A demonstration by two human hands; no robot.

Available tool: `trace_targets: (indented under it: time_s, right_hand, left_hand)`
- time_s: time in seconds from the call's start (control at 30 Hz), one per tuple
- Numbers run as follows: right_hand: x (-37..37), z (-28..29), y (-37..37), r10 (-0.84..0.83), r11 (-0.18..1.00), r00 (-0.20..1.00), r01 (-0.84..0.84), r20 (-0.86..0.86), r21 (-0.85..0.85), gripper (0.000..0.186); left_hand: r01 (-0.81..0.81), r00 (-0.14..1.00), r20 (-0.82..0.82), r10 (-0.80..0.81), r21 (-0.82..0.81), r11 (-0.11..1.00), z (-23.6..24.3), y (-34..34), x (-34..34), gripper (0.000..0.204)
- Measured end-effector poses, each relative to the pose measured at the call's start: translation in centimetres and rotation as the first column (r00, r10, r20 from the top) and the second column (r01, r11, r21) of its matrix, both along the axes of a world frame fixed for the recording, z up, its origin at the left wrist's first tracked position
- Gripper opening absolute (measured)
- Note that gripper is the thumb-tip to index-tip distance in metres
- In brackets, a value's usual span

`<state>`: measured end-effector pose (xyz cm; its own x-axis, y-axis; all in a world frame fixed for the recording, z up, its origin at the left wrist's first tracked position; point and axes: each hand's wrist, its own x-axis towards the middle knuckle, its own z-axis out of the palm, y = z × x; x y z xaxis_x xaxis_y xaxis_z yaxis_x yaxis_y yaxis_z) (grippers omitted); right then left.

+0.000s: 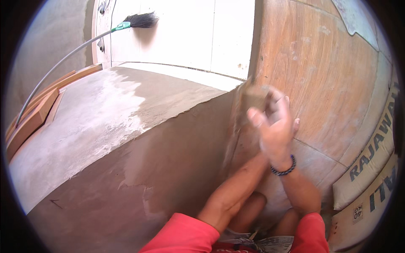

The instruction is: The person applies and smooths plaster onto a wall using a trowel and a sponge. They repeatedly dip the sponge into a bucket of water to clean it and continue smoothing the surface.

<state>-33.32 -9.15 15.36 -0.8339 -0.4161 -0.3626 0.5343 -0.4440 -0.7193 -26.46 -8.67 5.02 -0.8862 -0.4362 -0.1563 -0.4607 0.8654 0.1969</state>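
My right hand (276, 124), with a dark beaded bracelet (284, 165) at the wrist, is closed around a small brown block (255, 98). Motion blurs the block, so I cannot make out its material. It is beside the far corner of a low plastered wall (177, 147), close to the wall's edge; whether they touch is unclear. My left forearm (236, 185) crosses behind the right wrist. The left hand (297, 124) is mostly hidden there, with only a fingertip showing past the right hand. Damp, smoothed plaster covers the wall's side, and its top has a pale dry patch.
Wood-look floor tiles (303, 55) lie to the right of the wall. Stacked paper sacks (363, 168) line the right edge. A broom (122, 26) with black bristles leans across the far left, by wooden beams (38, 114). A white panel (181, 38) stands behind the wall.
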Motion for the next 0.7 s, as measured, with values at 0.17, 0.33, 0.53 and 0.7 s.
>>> trace_targets:
  time_s: [0.17, 0.33, 0.53, 0.7]
  right_hand:
    - [2.9, -1.6, -0.7, -0.013, 0.974, 0.995, 0.034, -0.095, 0.226, 0.052]
    - [2.9, 1.1, -2.7, 0.13, 0.959, 0.953, -0.051, -0.274, 0.277, 0.049]
    - [5.6, -0.7, 1.1, 0.204, 0.954, 0.94, -0.127, -0.275, 0.273, 0.047]
    - [0.9, 3.2, -2.4, 0.061, 0.984, 0.936, 0.0, -0.345, 0.175, 0.052]
  left_hand:
    - [0.084, 0.985, -0.153, -0.076, 0.044, 0.996, -3.4, 1.5, 0.1, 0.079]
    - [0.081, 0.99, -0.116, -0.079, 0.013, 0.997, -2.9, 0.0, 0.6, 0.08]
    - [0.075, 0.994, -0.082, -0.073, 0.024, 0.997, -3.7, -0.2, 1.1, 0.081]
    - [0.085, 0.991, -0.1, -0.084, 0.01, 0.996, -3.0, -0.3, 0.7, 0.081]
